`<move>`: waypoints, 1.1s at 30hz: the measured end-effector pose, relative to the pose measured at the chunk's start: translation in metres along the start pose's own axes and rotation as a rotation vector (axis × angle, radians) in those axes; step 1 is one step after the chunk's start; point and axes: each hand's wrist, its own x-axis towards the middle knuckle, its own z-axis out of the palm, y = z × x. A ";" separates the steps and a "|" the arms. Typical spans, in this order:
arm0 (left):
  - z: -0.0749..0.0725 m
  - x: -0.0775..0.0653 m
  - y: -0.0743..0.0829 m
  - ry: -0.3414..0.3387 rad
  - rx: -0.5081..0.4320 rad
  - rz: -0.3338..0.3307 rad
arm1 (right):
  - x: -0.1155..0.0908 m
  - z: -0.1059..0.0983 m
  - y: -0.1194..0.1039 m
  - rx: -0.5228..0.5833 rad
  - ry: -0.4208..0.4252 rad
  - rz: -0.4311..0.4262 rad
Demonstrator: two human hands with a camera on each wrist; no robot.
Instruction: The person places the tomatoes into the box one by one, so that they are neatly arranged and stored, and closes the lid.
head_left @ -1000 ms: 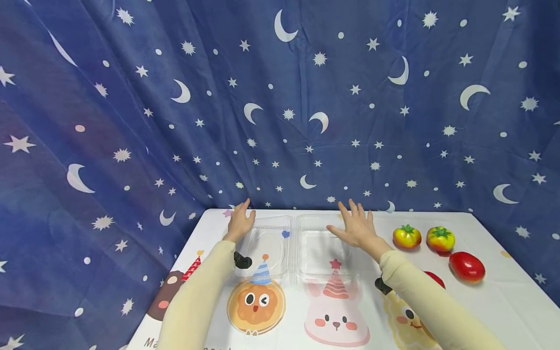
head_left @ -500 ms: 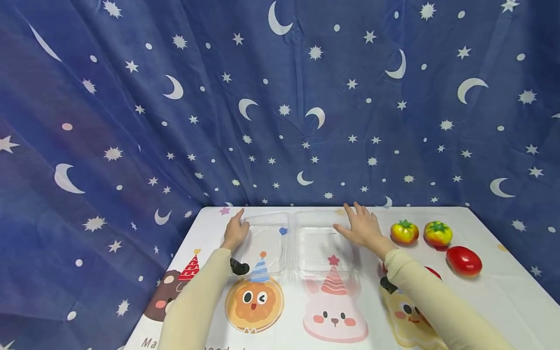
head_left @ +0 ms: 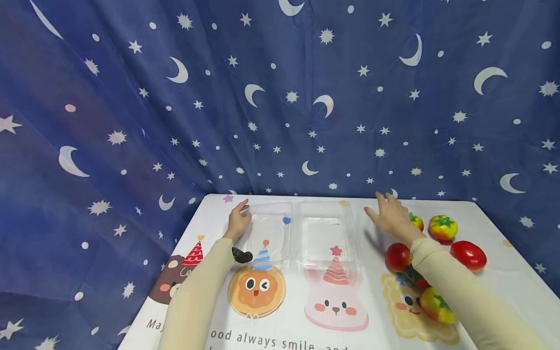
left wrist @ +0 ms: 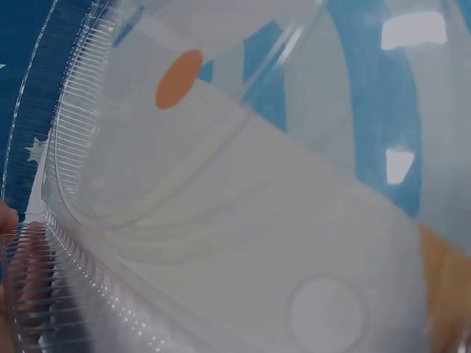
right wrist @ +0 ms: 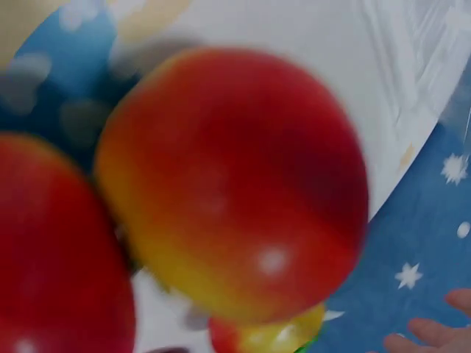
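A clear plastic clamshell box lies unfolded, with a left half (head_left: 264, 238) and a right half (head_left: 325, 238). My left hand (head_left: 238, 222) grips the outer edge of the left half; in the left wrist view its fingers (left wrist: 29, 283) show through the ribbed rim. To the right of the box, my right hand (head_left: 391, 216) is spread in the air and holds nothing. Under and around that arm lie several toy tomatoes, among them a red one (head_left: 398, 257) and a yellow-red one (head_left: 437, 305). A red-yellow tomato (right wrist: 235, 184) fills much of the right wrist view.
Further right sit a green-topped toy tomato (head_left: 443, 227) and a glossy red one (head_left: 468, 255). Another (head_left: 417, 222) is partly behind the right hand. A cartoon-printed white cloth (head_left: 337, 291) covers the table. Behind its far edge hangs a blue star-and-moon curtain (head_left: 280, 121).
My right hand has moved right, from over the box's right half to beside the tomatoes. My left hand has settled on the left edge of the box, its fingers more bent.
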 end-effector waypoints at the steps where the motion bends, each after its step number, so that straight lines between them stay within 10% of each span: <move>1: 0.000 0.001 -0.002 0.000 -0.019 -0.010 | 0.000 -0.003 0.004 -0.002 -0.010 0.020; 22: 0.000 -0.001 -0.023 -0.017 -0.160 -0.044 | -0.015 -0.007 0.067 0.169 -0.200 0.316; 33: 0.000 0.002 -0.026 -0.024 -0.170 -0.007 | -0.019 -0.013 0.075 0.249 -0.068 0.379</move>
